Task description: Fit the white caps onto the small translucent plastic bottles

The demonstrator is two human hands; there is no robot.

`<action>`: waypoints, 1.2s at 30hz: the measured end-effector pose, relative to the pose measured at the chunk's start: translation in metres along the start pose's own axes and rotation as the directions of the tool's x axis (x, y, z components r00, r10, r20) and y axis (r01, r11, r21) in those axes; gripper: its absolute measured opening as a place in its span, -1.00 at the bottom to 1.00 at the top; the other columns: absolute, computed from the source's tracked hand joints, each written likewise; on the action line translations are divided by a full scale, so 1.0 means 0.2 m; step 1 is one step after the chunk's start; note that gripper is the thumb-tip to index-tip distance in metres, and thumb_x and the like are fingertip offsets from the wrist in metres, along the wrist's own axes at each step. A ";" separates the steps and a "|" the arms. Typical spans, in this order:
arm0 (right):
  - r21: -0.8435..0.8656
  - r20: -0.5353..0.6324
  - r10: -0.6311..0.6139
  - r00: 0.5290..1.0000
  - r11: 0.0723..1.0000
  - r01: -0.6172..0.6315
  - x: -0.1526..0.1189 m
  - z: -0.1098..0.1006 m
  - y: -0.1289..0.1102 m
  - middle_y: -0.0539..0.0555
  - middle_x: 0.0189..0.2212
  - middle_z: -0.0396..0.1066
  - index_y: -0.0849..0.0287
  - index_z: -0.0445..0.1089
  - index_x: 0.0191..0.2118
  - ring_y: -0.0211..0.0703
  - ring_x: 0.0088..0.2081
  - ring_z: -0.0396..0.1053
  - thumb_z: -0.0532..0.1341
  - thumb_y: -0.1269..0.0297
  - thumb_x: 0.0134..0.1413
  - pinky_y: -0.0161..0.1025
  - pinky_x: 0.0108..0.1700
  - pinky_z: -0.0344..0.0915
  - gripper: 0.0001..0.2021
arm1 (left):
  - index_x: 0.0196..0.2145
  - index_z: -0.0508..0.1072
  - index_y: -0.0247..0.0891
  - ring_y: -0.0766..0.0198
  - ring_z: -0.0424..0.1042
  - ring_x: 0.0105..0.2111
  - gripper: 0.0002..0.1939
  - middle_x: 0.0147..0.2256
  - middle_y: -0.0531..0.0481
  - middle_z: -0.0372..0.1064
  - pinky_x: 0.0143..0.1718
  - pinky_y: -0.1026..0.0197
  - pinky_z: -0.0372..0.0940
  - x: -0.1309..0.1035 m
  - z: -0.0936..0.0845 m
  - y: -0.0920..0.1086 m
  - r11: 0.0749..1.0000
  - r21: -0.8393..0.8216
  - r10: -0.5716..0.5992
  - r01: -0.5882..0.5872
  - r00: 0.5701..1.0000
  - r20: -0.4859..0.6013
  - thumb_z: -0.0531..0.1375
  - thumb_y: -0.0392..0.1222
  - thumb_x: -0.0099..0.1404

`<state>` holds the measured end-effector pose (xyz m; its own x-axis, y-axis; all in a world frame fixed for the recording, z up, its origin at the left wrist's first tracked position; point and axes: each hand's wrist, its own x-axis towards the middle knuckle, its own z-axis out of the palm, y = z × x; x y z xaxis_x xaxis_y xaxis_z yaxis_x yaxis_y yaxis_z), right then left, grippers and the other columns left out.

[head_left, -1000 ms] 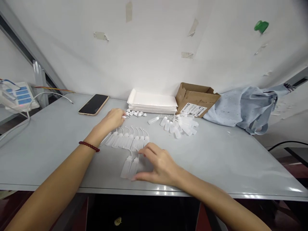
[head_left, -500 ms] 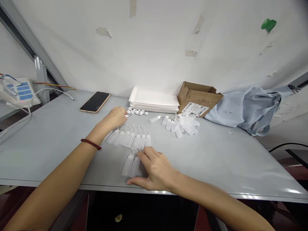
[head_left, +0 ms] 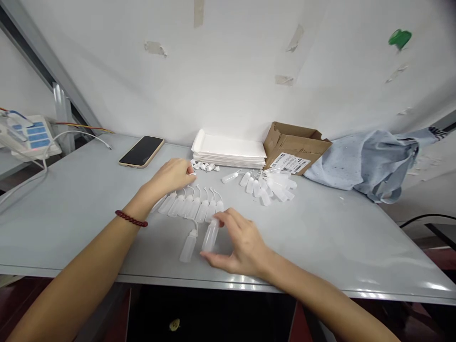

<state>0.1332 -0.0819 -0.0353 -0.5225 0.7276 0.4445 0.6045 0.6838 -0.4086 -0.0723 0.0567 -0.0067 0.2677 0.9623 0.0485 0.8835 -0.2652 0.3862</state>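
Observation:
My right hand (head_left: 242, 242) grips a small translucent plastic squeeze bottle (head_left: 211, 236) by its two ends, thumb at the base and fingers at the top. Just left of it lies another bottle (head_left: 188, 245) with a bent thin tube at its neck. Farther back, a row of similar bottles (head_left: 194, 206) with tubes lies side by side. My left hand (head_left: 174, 175), wearing a dark red bracelet (head_left: 131, 218), is pinched on a small white cap (head_left: 193, 174), mostly covered by the fingers. Several loose white caps (head_left: 208, 167) lie just beyond it.
A heap of bottles (head_left: 274, 184) lies right of the middle. Behind stand a stack of white padded envelopes (head_left: 230, 149) and an open cardboard box (head_left: 297, 145). A phone (head_left: 141, 151) lies back left, a light blue cloth bag (head_left: 352, 161) at right, a white cable (head_left: 76, 133) far left.
My right hand has lifted one bottle and shifted it right, away from the one beside it. My left hand has drawn slightly right and nearer, away from the loose caps.

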 end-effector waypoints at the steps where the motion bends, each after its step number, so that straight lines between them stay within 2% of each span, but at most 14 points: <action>1: 0.030 -0.028 0.028 0.999 0.999 -0.027 0.00 -0.02 0.02 0.12 -0.34 0.33 0.24 0.20 -0.05 -0.15 -0.37 0.31 0.22 0.02 -0.03 -0.23 -0.42 0.31 -0.50 | -0.52 0.47 -0.28 0.13 0.38 -0.43 -0.81 -0.52 -0.06 0.42 -0.45 0.21 0.14 -0.02 -0.01 0.03 0.999 -0.036 0.011 -0.011 1.000 -0.001 0.14 -0.12 0.05; 3: 0.118 -0.076 0.107 0.991 0.988 -0.098 0.01 -0.06 0.06 0.08 -0.34 0.34 0.19 0.15 0.01 -0.20 -0.39 0.31 0.26 0.10 -0.04 -0.24 -0.39 0.32 -0.49 | -0.49 0.48 -0.27 0.19 0.37 -0.44 -0.78 -0.50 -0.02 0.42 -0.47 0.24 0.15 -0.05 -0.04 0.10 0.980 -0.197 0.027 -0.023 1.000 0.016 0.18 -0.06 0.06; 5: 0.241 -0.116 0.217 0.969 0.953 -0.185 0.02 -0.07 0.11 0.02 -0.39 0.33 0.14 0.10 0.05 -0.23 -0.42 0.31 0.28 0.17 -0.05 -0.25 -0.38 0.33 -0.45 | -0.44 0.51 -0.25 0.22 0.36 -0.44 -0.75 -0.47 0.01 0.43 -0.49 0.27 0.16 -0.08 -0.05 0.16 0.919 -0.393 0.062 -0.023 0.994 0.086 0.20 -0.01 0.07; 7: 0.405 -0.113 0.323 0.940 0.878 -0.254 0.04 -0.08 0.15 -0.01 -0.39 0.33 0.11 0.05 0.08 -0.25 -0.42 0.33 0.27 0.23 -0.05 -0.24 -0.37 0.35 -0.43 | -0.39 0.53 -0.23 0.25 0.36 -0.43 -0.73 -0.45 0.01 0.43 -0.46 0.27 0.19 -0.10 -0.05 0.20 0.828 -0.560 0.060 0.017 0.991 0.119 0.24 0.03 0.06; 9: 0.539 -0.077 0.408 0.910 0.785 -0.307 0.05 -0.07 0.18 0.02 -0.31 0.34 0.09 0.03 0.08 -0.27 -0.41 0.35 0.26 0.27 -0.05 -0.22 -0.33 0.36 -0.43 | -0.37 0.54 -0.24 0.26 0.36 -0.43 -0.71 -0.44 0.00 0.44 -0.42 0.25 0.23 -0.12 -0.03 0.24 0.719 -0.693 0.049 0.059 0.990 0.135 0.29 0.03 0.04; 11: 0.605 -0.040 0.459 0.888 0.718 -0.344 0.06 -0.08 0.20 0.05 -0.24 0.32 0.09 0.03 0.08 -0.28 -0.40 0.35 0.23 0.30 -0.04 -0.20 -0.30 0.35 -0.45 | -0.34 0.54 -0.26 0.28 0.37 -0.41 -0.69 -0.42 -0.02 0.45 -0.34 0.22 0.27 -0.13 0.01 0.27 0.601 -0.796 0.052 0.069 0.991 0.126 0.31 0.02 0.03; 13: 0.610 -0.020 0.492 0.870 0.696 -0.380 0.07 -0.08 0.21 0.05 -0.25 0.31 0.10 0.05 0.07 -0.31 -0.44 0.30 0.18 0.31 0.02 -0.23 -0.36 0.31 -0.52 | -0.30 0.54 -0.27 0.27 0.38 -0.36 -0.69 -0.37 -0.04 0.46 -0.25 0.18 0.29 -0.14 0.06 0.30 0.499 -0.865 0.046 0.057 0.995 0.092 0.30 -0.01 0.06; 16: 0.541 -0.020 0.498 0.867 0.735 -0.409 0.07 -0.08 0.22 -0.02 -0.40 0.26 0.13 0.09 0.06 -0.32 -0.52 0.18 0.05 0.29 0.16 -0.27 -0.44 0.22 -0.65 | -0.28 0.54 -0.27 0.27 0.40 -0.33 -0.69 -0.32 -0.04 0.47 -0.17 0.14 0.28 -0.15 0.14 0.35 0.416 -0.907 0.027 0.069 0.996 0.088 0.31 -0.02 0.07; 18: 0.471 -0.049 0.454 0.889 0.796 -0.380 0.06 -0.08 0.22 -0.03 -0.46 0.23 0.17 0.09 0.07 -0.28 -0.52 0.17 0.00 0.28 0.20 -0.24 -0.40 0.22 -0.68 | -0.26 0.53 -0.26 0.26 0.41 -0.30 -0.69 -0.31 -0.04 0.48 -0.13 0.12 0.27 -0.16 0.17 0.37 0.358 -0.931 0.014 0.072 0.997 0.082 0.32 -0.03 0.07; 21: 0.357 -0.105 0.368 0.924 0.881 -0.310 0.06 -0.07 0.23 0.06 -0.38 0.30 0.23 0.08 0.06 -0.19 -0.40 0.27 0.00 0.32 0.19 -0.16 -0.28 0.28 -0.67 | -0.24 0.53 -0.28 0.26 0.41 -0.27 -0.69 -0.27 -0.05 0.47 -0.08 0.11 0.27 -0.17 0.19 0.39 0.228 -0.972 0.037 0.064 0.997 0.074 0.33 -0.07 0.06; 23: 0.315 -0.120 0.339 0.933 0.904 -0.287 0.06 -0.06 0.23 0.14 -0.29 0.34 0.25 0.07 0.07 -0.11 -0.29 0.33 0.01 0.35 0.18 -0.11 -0.21 0.29 -0.66 | -0.23 0.52 -0.29 0.27 0.41 -0.26 -0.69 -0.25 -0.05 0.46 -0.07 0.11 0.26 -0.18 0.20 0.40 0.162 -0.985 0.054 0.057 0.996 0.066 0.32 -0.09 0.08; 27: 0.338 -0.121 0.352 0.928 0.894 -0.295 0.06 -0.06 0.23 0.19 -0.18 0.37 0.20 0.06 0.05 -0.06 -0.18 0.37 0.03 0.37 0.18 -0.09 -0.18 0.31 -0.68 | -0.24 0.52 -0.28 0.28 0.41 -0.27 -0.73 -0.30 -0.02 0.46 -0.08 0.15 0.26 -0.19 0.23 0.42 0.153 -0.988 0.050 0.035 0.998 0.043 0.31 -0.13 0.09; 31: 0.377 -0.116 0.384 0.916 0.870 -0.317 0.06 -0.06 0.23 0.19 -0.16 0.39 0.17 0.06 0.02 -0.08 -0.18 0.39 0.04 0.37 0.18 -0.11 -0.20 0.32 -0.71 | -0.29 0.53 -0.25 0.27 0.41 -0.31 -0.78 -0.37 0.01 0.46 -0.14 0.18 0.28 -0.20 0.24 0.43 0.261 -0.965 0.044 0.007 0.999 0.019 0.29 -0.11 0.11; 36: 0.436 -0.113 0.411 0.905 0.838 -0.327 0.05 -0.05 0.22 0.22 -0.09 0.37 0.16 0.00 0.03 -0.10 -0.16 0.39 0.04 0.35 0.19 -0.12 -0.20 0.30 -0.69 | -0.32 0.50 -0.26 0.28 0.42 -0.31 -0.80 -0.35 0.01 0.45 -0.20 0.22 0.29 -0.20 0.20 0.43 0.367 -0.930 0.092 -0.034 0.996 0.000 0.26 -0.08 0.14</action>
<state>0.1604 -0.0450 -0.0414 -0.1561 0.9330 0.3241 0.4152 0.3598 -0.8356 0.0082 -0.0069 -0.0129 0.3482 0.9336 0.0840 -0.0425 -0.0738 0.9964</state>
